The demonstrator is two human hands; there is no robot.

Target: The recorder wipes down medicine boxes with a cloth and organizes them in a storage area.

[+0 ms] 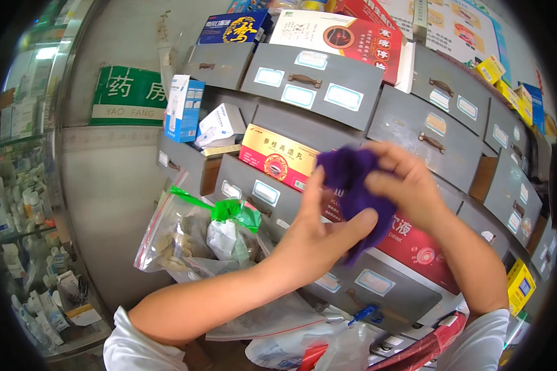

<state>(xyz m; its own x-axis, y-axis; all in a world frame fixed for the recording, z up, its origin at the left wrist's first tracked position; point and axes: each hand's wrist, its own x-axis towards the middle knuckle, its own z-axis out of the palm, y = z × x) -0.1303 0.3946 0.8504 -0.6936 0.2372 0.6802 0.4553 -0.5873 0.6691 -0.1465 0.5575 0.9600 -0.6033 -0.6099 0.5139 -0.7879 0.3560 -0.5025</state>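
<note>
A crumpled purple cloth hangs between my two hands, in front of the grey drawer cabinet. My left hand grips it from the left side, index finger raised and thumb pressed across the front. From the right, my right hand pinches its upper part between thumb and bent fingers. Behind the cloth lies a large red box with writing, partly hidden by the cloth and my hands. A yellow-and-red medicine box stands just left of the cloth on a pulled-out drawer.
Grey drawers with handles and labels jut out at several depths. Clear zip bags of dried material hang at left. Below are plastic bags. Blue-and-white boxes stand upper left. A glass display case runs along the left edge.
</note>
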